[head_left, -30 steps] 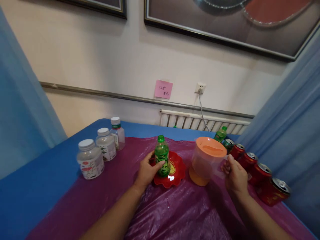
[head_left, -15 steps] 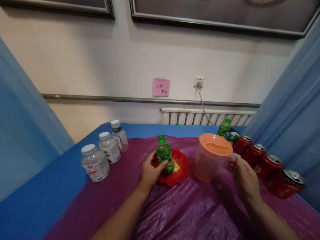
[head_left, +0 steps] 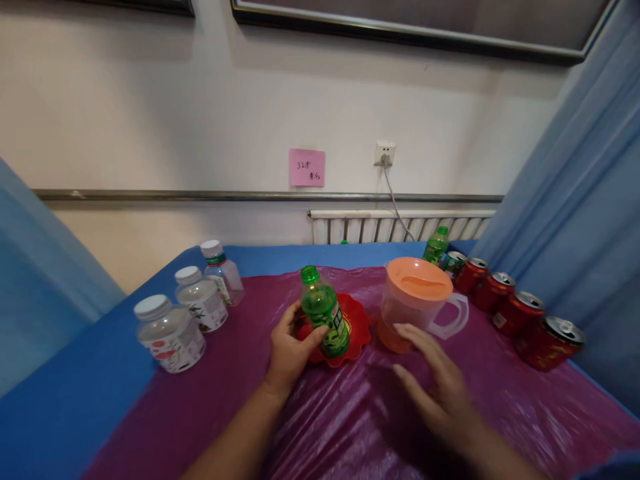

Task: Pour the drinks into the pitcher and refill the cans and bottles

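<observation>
While nr wall (head_left: 215, 133), blue/purp. tbl (head_left: 100, 360)

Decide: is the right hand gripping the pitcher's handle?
No, the right hand is open, and the handle of the pitcher stands clear of it.

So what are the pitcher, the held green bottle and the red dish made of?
Pitcher: probably smooth plastic, given its cloudy, translucent wall. Green bottle: likely glossy plastic, its wall see-through. Red dish: perhaps smooth plastic, from its scalloped rim; metal or ceramic is possible.
</observation>
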`<state>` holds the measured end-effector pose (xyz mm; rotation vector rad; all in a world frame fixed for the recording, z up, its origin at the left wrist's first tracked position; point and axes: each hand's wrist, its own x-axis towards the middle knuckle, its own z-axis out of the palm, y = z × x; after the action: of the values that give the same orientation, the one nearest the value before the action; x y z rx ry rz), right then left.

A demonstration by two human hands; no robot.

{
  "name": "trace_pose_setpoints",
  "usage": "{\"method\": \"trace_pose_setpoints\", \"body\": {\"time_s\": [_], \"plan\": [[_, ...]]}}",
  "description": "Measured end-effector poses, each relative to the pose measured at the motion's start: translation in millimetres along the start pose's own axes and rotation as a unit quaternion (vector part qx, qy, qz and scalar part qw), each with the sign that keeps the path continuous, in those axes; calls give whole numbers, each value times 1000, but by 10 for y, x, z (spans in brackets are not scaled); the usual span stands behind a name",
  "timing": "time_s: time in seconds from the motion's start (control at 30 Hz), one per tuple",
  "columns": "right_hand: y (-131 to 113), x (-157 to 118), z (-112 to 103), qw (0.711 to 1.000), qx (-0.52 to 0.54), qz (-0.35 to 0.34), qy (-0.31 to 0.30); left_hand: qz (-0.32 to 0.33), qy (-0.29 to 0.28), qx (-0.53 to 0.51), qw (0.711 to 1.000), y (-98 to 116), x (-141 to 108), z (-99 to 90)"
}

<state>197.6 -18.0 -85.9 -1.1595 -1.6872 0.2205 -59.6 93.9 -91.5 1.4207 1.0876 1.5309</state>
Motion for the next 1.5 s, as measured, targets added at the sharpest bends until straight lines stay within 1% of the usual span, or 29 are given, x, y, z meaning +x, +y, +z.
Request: {"method": "trace_pose_setpoints", "body": {"time_s": [0.07,0.13,0.23,0.33,0.47,0.57,0.63,0.73,0.87,0.93,1.0,1.03,1.1,1.17,1.23,1.37,1.43,1.5], "plan": [[-87,27,164,999,14,16,-50,7,-32,7,999,11,-37,2],[-167,87,311,996,35,47,-69,16,-71,16,997,36,-81,6],[-273,204,447,991,71,93,-65,34,-143,33,989,81,-142,17],[-359,310,473,988,102,107,-51,50,-198,54,977,104,-180,28],[-427,378,423,987,114,108,-36,45,-231,62,970,84,-195,28],[-437,371,325,989,106,107,-8,43,-263,41,963,35,-184,12],[-412,329,200,990,100,98,14,48,-271,37,961,1,-164,5],[-306,190,-100,989,94,95,58,45,-236,71,968,-20,-120,28],[-104,-18,-657,975,71,151,150,27,-160,119,980,-3,-60,91],[-22,-22,-949,959,42,179,215,30,-129,131,983,-1,-37,103],[67,79,-1203,940,-6,200,276,35,-105,148,983,-8,-16,98],[129,163,-1306,931,-38,212,295,39,-96,157,982,-15,-6,91],[319,377,-1450,915,-105,235,312,46,-84,170,981,-36,18,75],[604,617,-1507,907,-157,251,300,54,-84,172,980,-75,47,60],[954,852,-1490,910,-177,271,261,60,-87,172,979,-137,77,44],[1626,1252,-1314,906,-195,300,226,63,-85,167,980,-275,120,1],[1873,1405,-1201,902,-208,314,211,55,-81,161,982,-293,128,-12],[2060,1523,-1093,898,-219,328,197,38,-79,162,983,-263,128,-13]]}}
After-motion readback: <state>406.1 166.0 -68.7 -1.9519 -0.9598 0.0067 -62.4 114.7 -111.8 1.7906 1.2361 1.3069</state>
